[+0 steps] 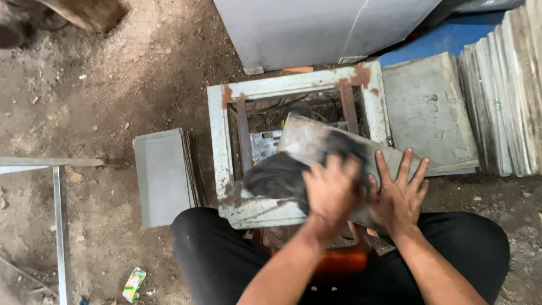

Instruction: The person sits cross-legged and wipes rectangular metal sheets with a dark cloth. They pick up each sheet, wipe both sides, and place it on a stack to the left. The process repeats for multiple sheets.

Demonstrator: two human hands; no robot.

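Your left hand point(333, 189) grips a dark rag point(279, 175) on the grey slab point(307, 138) lying slantwise across the rusty frame's point(217, 130) near-right corner, while your right hand point(400, 195) presses flat, fingers spread.

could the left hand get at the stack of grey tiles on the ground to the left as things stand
Probably yes: the stack of grey tiles lies uncovered beside the rusty frame, and nothing blocks the left hand, though it grips a dark rag.

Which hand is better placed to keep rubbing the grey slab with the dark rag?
Left. The left hand is on the dark rag, blurred; the right hand lies flat, fingers spread, on the grey slab.
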